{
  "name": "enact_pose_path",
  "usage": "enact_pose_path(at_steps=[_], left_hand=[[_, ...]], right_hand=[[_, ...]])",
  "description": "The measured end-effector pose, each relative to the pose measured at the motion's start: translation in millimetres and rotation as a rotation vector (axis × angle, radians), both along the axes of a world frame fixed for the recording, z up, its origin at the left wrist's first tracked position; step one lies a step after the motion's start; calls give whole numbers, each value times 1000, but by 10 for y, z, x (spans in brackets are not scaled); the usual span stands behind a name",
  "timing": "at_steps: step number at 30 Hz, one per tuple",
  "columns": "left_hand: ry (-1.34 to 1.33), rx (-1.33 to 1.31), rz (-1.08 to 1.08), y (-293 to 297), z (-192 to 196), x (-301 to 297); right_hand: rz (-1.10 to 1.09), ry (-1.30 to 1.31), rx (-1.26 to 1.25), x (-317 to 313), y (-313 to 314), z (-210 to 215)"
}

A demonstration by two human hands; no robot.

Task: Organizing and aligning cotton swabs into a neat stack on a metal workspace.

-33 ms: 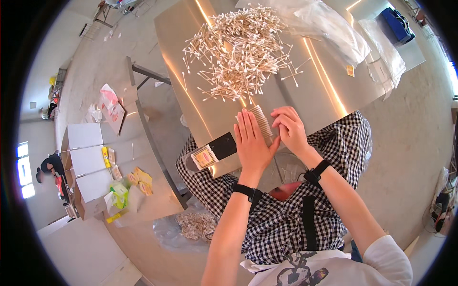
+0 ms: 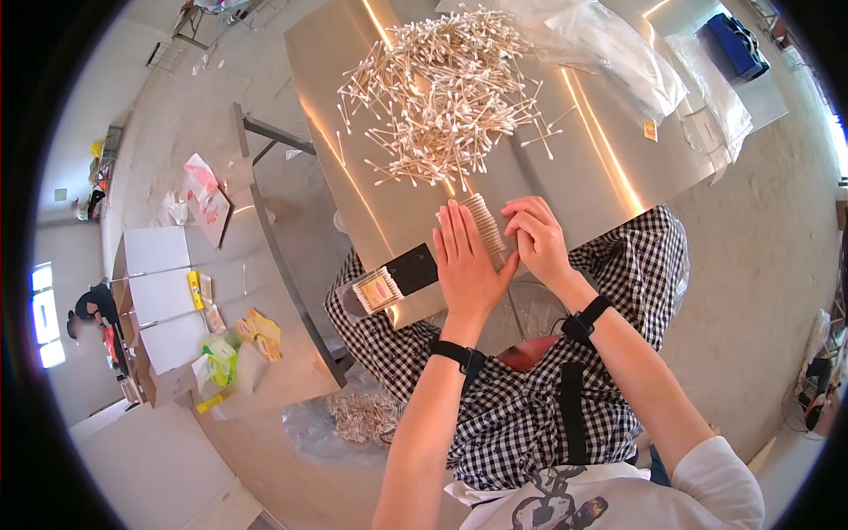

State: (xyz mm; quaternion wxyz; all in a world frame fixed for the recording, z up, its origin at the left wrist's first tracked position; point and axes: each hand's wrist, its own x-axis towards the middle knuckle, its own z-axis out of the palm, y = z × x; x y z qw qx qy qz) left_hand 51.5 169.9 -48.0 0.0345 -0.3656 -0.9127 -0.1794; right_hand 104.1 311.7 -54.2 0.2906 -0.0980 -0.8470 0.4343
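Observation:
A row of cotton swabs (image 2: 484, 223) lies side by side on the metal table (image 2: 574, 194). My left hand (image 2: 466, 265) rests flat over the row's left part, fingers stretched and together, hiding some swabs. At the row's right end is my right hand (image 2: 541, 243), its fingers loosely bent, with nothing visible in them. Left of my left hand, a dark flat block (image 2: 412, 269) sits beside a small pack of swabs (image 2: 378, 291) with a yellow-and-red label. Farther off on the table spreads a big loose heap of cotton swabs (image 2: 450, 97).
Clear plastic bags (image 2: 609, 53) lie at the table's far right, near a small yellow card (image 2: 650, 131). A blue bag (image 2: 735, 46) stands beyond. On the left, a second table (image 2: 283, 362) holds packets and a white-lined box (image 2: 163, 291). Below it is a plastic bag of swabs (image 2: 362, 417).

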Motion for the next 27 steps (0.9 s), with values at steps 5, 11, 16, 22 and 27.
enact_pose_path(at_steps=[5, 11, 16, 22, 27], left_hand=[[-12, 2, -1, -10, -8, -5], [-6, 1, 2, -14, -2, -4], [-14, -4, 1, -3, -7, -3], [-11, -13, -2, -11, -7, -6], [-1, -48, -4, -10, 2, -7]], right_hand=[[43, 12, 2, 7, -12, -19], [57, 22, 20, 2, -39, -24], [44, 26, 44, -6, -26, -35], [58, 44, 96, -6, -21, -19], [5, 36, 23, -6, -40, 3]])
